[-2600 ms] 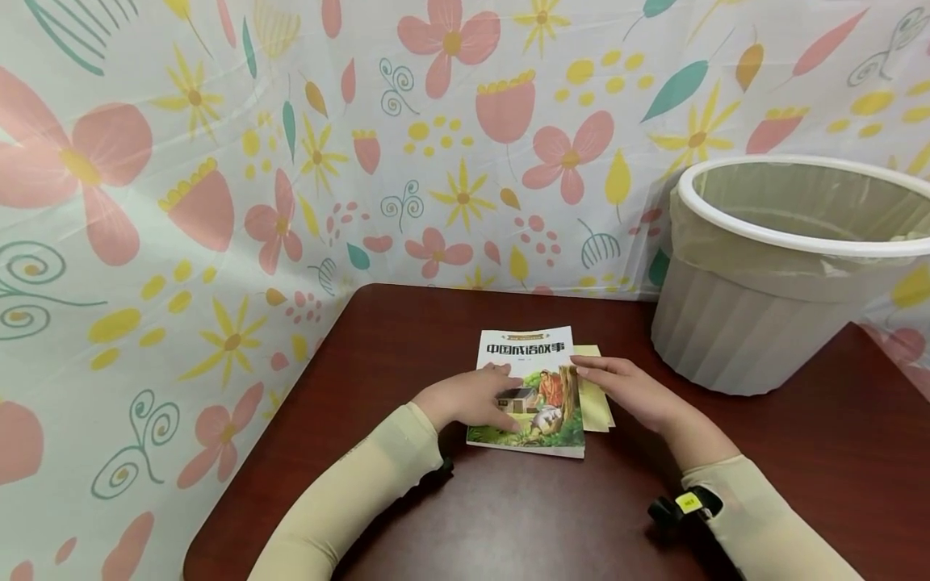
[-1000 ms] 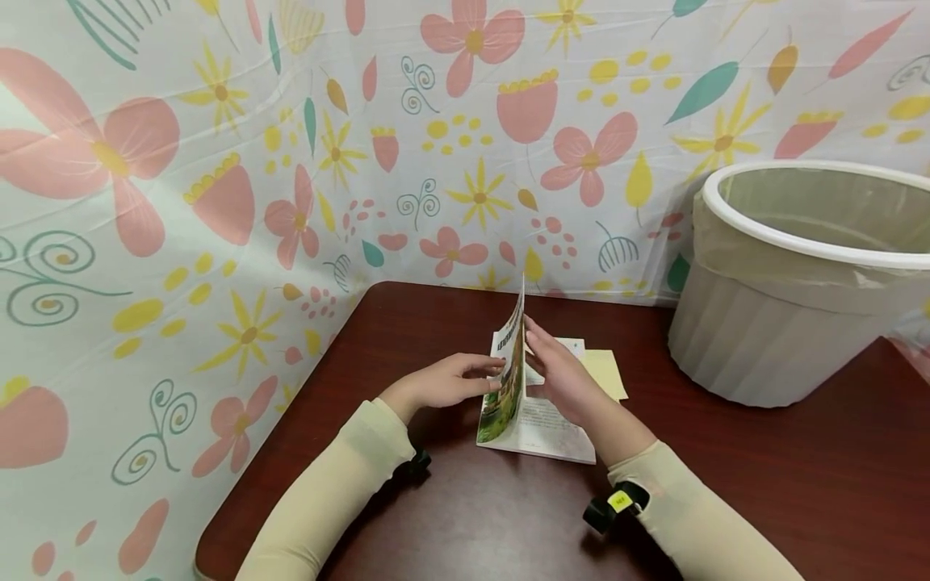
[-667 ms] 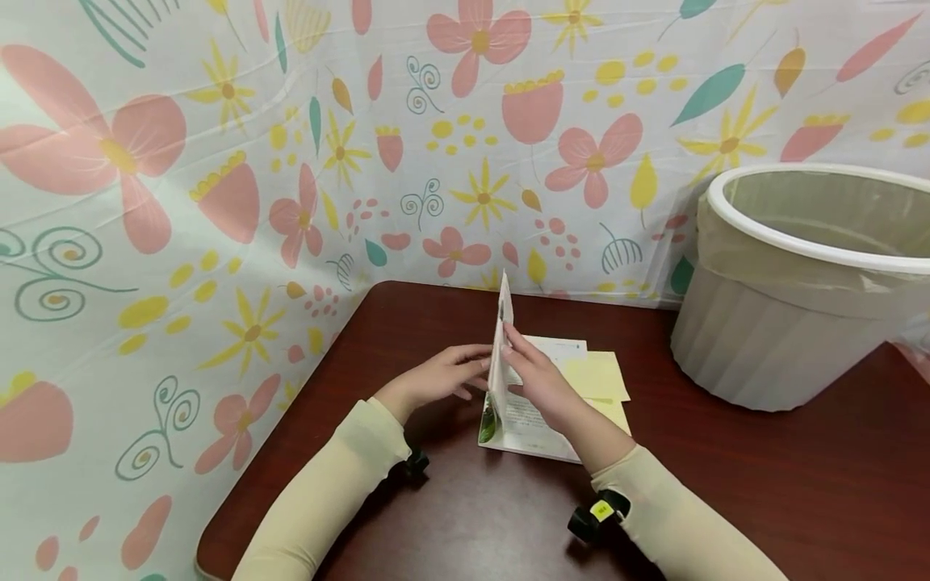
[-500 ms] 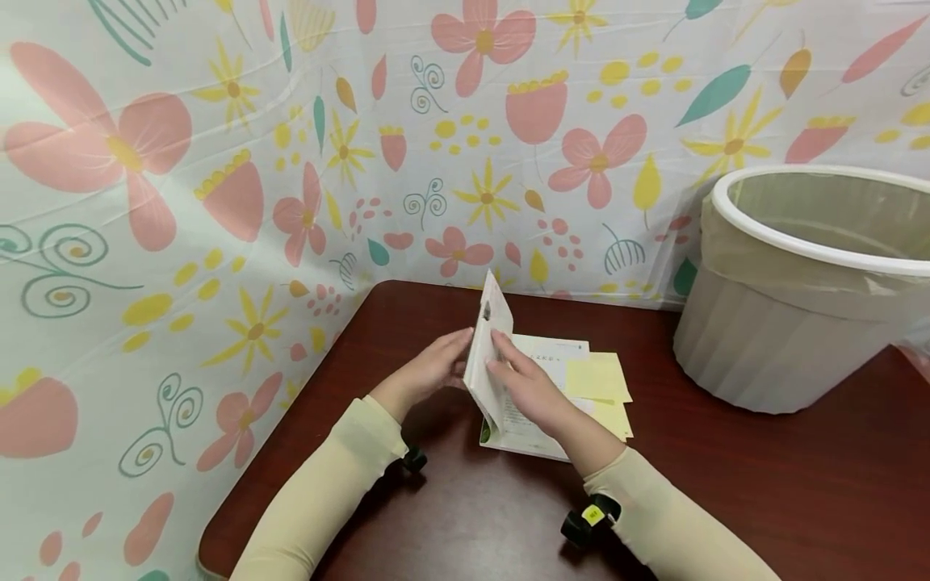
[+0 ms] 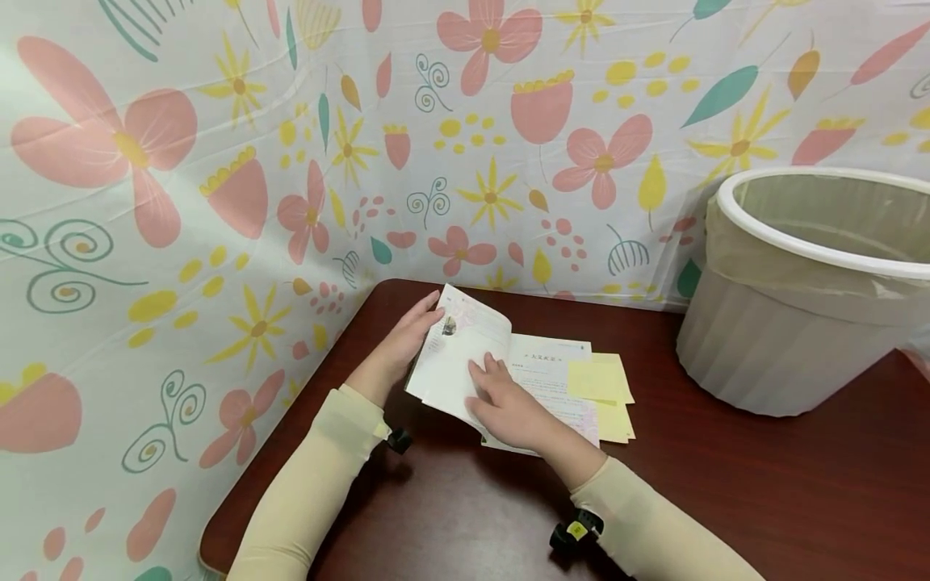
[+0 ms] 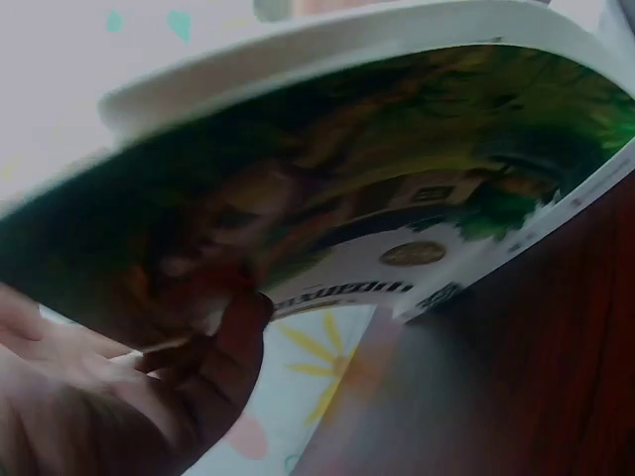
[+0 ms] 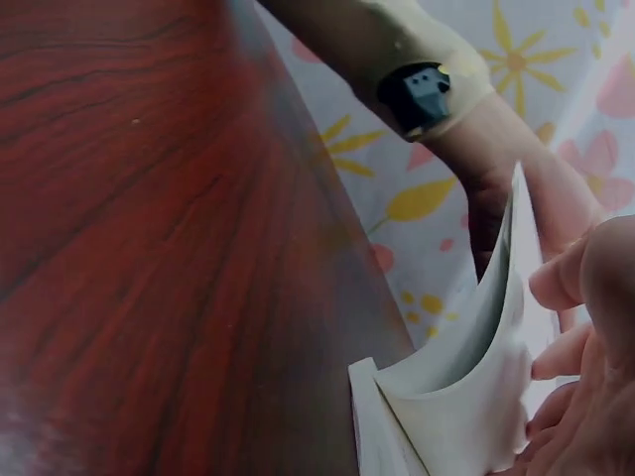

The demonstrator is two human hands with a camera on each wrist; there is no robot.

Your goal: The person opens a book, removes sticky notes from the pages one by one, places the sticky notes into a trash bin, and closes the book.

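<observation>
A paperback book (image 5: 548, 363) with a white, illustrated cover lies open on the dark red table. Its left part is raised and tilted, bowing upward. At the outer edge of that part, my left hand (image 5: 395, 347) holds the cover and pages. The left wrist view shows the green cover picture (image 6: 397, 129) from below, with part of the left hand (image 6: 149, 397) against it. My right hand (image 5: 512, 407) rests on the raised left page, fingers spread and fairly straight. In the right wrist view, the right hand's fingers (image 7: 566, 347) touch the curved page.
Yellow paper slips (image 5: 599, 377) stick out from beneath the book's right side. A grey waste bin (image 5: 770, 331) with a white rim and a bag liner stands at the table's right. Flower-patterned cloth (image 5: 465, 161) hangs behind and left of the table (image 5: 436, 508).
The book was closed with the right hand at its edge. Its cover and front pages have been lifted and turned left. The left hand has moved left with them; the right hand followed.
</observation>
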